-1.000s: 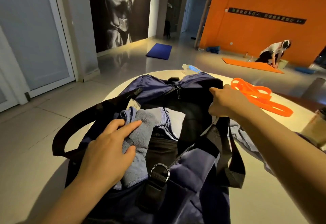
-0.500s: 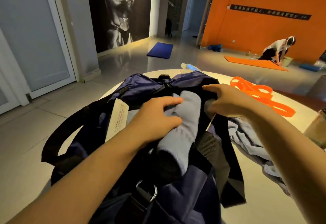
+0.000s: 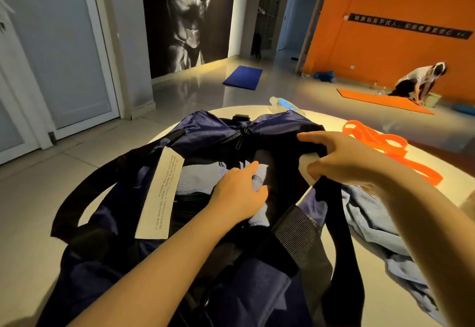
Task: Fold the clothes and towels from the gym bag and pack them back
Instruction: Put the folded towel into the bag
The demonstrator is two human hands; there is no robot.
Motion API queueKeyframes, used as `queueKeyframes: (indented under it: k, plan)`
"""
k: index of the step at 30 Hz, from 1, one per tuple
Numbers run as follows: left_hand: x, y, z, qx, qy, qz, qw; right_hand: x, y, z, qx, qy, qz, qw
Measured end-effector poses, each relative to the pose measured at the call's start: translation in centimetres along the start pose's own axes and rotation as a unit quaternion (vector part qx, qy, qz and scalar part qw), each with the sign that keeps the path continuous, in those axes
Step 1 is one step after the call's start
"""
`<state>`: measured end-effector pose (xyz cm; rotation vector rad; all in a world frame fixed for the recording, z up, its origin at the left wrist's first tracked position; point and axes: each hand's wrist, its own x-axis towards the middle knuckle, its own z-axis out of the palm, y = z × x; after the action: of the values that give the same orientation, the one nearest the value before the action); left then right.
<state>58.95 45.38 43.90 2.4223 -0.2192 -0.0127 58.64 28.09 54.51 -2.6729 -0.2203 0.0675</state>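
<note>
Room: gym hall with pale tiled floor, orange wall at 1 o'clock, blue mat (image 3: 243, 77) at 12 o'clock, a person kneeling on an orange mat (image 3: 380, 100) at 2 o'clock.
Surface: round white table (image 3: 437, 190) under the bag.
Gym bag (image 3: 257, 288): dark navy cloth with black straps and a white label (image 3: 160, 193); it lies in the centre of the table, zip open, long axis from 6 to 12 o'clock, zip end pointing to 12.
Towel (image 3: 203, 180): pale blue-grey, folded, inside the bag opening.
Left hand (image 3: 240, 193): palm down in the opening, fingers together and lightly bent, pressing the towel.
Right hand (image 3: 344, 159): at 2 o'clock of the opening, fingers and thumb clamped on the bag's rim.
Other things: orange bands (image 3: 385, 146) at 2 o'clock, water bottle (image 3: 284, 104) at 12, pale blue garment (image 3: 372, 226) at 4 o'clock beside the bag.
</note>
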Motion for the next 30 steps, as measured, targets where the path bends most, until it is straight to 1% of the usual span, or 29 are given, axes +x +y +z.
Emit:
queueKeyframes:
  k: [2, 5, 6, 8, 10, 11, 13, 14, 15, 17, 18, 20, 23, 25, 27, 28, 29, 30]
  plan:
    - [-0.4, 0.5, -0.1, 0.010, 0.011, 0.004, 1.000, -0.1, 0.1, 0.0, 0.005, 0.000, 0.000, 1.000]
    - [0.3, 1.8, -1.8, 0.002, 0.072, 0.010, 0.997, -0.1, -0.1, -0.2, 0.012, 0.008, -0.001, 1.000]
    - [0.8, 2.0, -2.5, 0.008, 0.077, 0.005, 0.997, -0.1, -0.1, -0.2, 0.013, 0.010, -0.002, 1.000]
    - [2.2, 1.8, -3.2, 0.037, 0.041, -0.014, 0.998, 0.2, -0.2, -0.3, 0.014, 0.014, -0.003, 1.000]
    - [2.5, 0.9, -2.7, 0.071, -0.025, -0.030, 0.997, 0.3, -0.2, -0.1, 0.008, 0.012, -0.004, 1.000]
    - [2.5, 0.6, -2.4, 0.093, -0.052, -0.024, 0.994, 0.3, -0.3, -0.1, 0.008, 0.014, -0.005, 1.000]
    - [1.8, 0.4, -2.1, 0.149, -0.068, 0.004, 0.987, 0.4, -0.2, -0.1, 0.013, 0.018, -0.008, 1.000]
    - [1.1, 0.2, -2.1, 0.179, -0.055, 0.028, 0.982, 0.3, -0.2, -0.1, 0.017, 0.017, -0.009, 1.000]
    - [0.3, -0.2, -2.0, 0.195, -0.022, 0.039, 0.980, 0.4, -0.1, 0.0, 0.020, 0.015, -0.009, 1.000]
    - [-1.5, -1.4, -1.5, 0.189, 0.062, 0.063, 0.978, 0.3, 0.0, 0.0, 0.022, 0.017, -0.010, 1.000]
    - [-2.3, -2.2, -1.1, 0.212, 0.093, 0.091, 0.969, 0.3, 0.0, 0.0, 0.021, 0.021, -0.011, 0.999]
    - [-2.8, -3.7, -0.3, 0.283, 0.105, 0.110, 0.947, 0.3, -0.1, 0.1, 0.016, 0.026, -0.014, 0.999]
    - [-2.8, -4.2, -0.6, 0.323, 0.085, 0.077, 0.939, 0.3, -0.2, 0.1, 0.010, 0.027, -0.011, 1.000]
    - [-2.7, -2.7, -1.0, 0.341, 0.070, 0.069, 0.935, 0.2, -0.1, 0.1, 0.015, 0.028, -0.008, 0.999]
    - [-2.1, -0.3, -0.9, 0.384, 0.068, 0.080, 0.917, 0.0, -0.1, 0.3, 0.018, 0.032, -0.010, 0.999]
    - [-1.5, 1.1, -0.6, 0.394, 0.048, 0.094, 0.913, 0.0, -0.1, 0.3, 0.016, 0.039, -0.013, 0.999]
    - [-0.8, 2.3, -0.2, 0.398, 0.013, 0.097, 0.912, 0.0, -0.2, 0.4, 0.015, 0.049, -0.016, 0.999]
    - [-0.1, 3.0, 0.2, 0.391, -0.029, 0.080, 0.916, 0.1, -0.2, 0.3, 0.011, 0.059, -0.017, 0.998]
